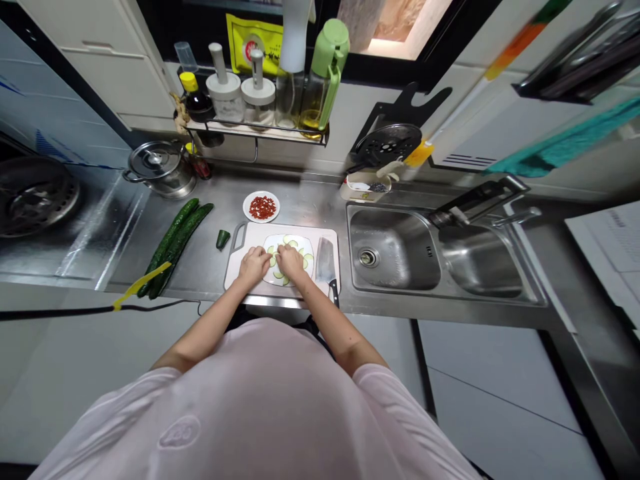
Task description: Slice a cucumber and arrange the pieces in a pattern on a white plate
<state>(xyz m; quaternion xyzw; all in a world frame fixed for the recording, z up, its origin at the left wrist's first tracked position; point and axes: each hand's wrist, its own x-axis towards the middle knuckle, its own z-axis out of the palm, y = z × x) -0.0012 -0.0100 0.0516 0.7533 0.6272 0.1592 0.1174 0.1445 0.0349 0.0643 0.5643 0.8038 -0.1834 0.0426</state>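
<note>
A white square plate (269,275) with pale cucumber slices (291,244) around its rim lies on a light cutting board (233,270). My left hand (255,264) is at the plate's left edge with its fingers bent together; what they hold, if anything, is too small to make out. Over the plate's middle, my right hand (290,259) has its fingers pinched together near the slices, and its fingertips are partly hidden. A cleaver (325,259) rests on the board to the right of the plate, its black handle toward me.
Two whole cucumbers (176,247) and a cut cucumber end (223,239) lie left of the board. Behind it stands a plate of red pieces (262,207). A lidded pot (160,168) is back left; a double sink (395,247) is right. Bottles stand on a wall shelf (260,131).
</note>
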